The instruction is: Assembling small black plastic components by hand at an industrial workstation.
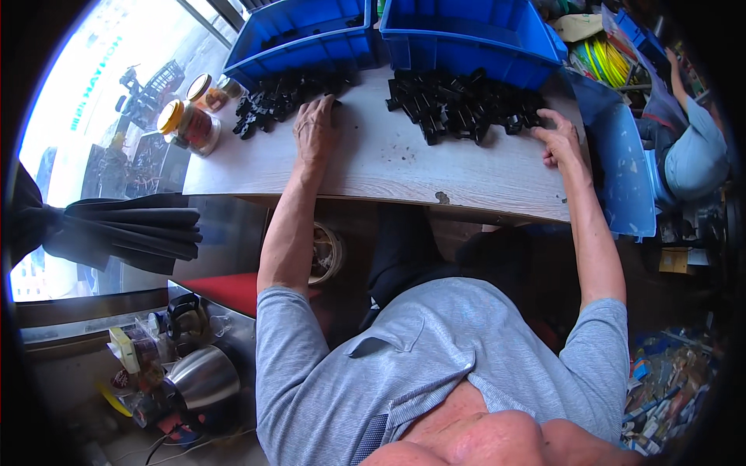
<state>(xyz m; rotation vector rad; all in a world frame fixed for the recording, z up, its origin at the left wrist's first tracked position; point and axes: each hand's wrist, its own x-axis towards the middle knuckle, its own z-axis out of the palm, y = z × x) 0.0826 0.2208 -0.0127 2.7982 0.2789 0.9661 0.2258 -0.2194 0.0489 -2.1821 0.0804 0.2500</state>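
Observation:
Two heaps of small black plastic parts lie on the pale wooden table (373, 159). My left hand (313, 128) rests at the right end of the left heap (268, 102), its fingers bent down at a black plastic part (336, 103) that shows beside the fingertips. Most of that part is hidden by the hand. At the right end of the larger right heap (458, 109) is my right hand (561, 142). Its fingers are apart, with the upper ones reaching to the outermost black parts and the lower ones bent; nothing shows clearly held in it.
Behind the heaps stand two blue bins, the left bin (311, 56) with some black parts inside and the right bin (466, 58). Lidded jars (190, 128) stand at the table's left edge. A blue sheet-like panel (618, 167) borders the right side; a person (691, 159) is beyond it.

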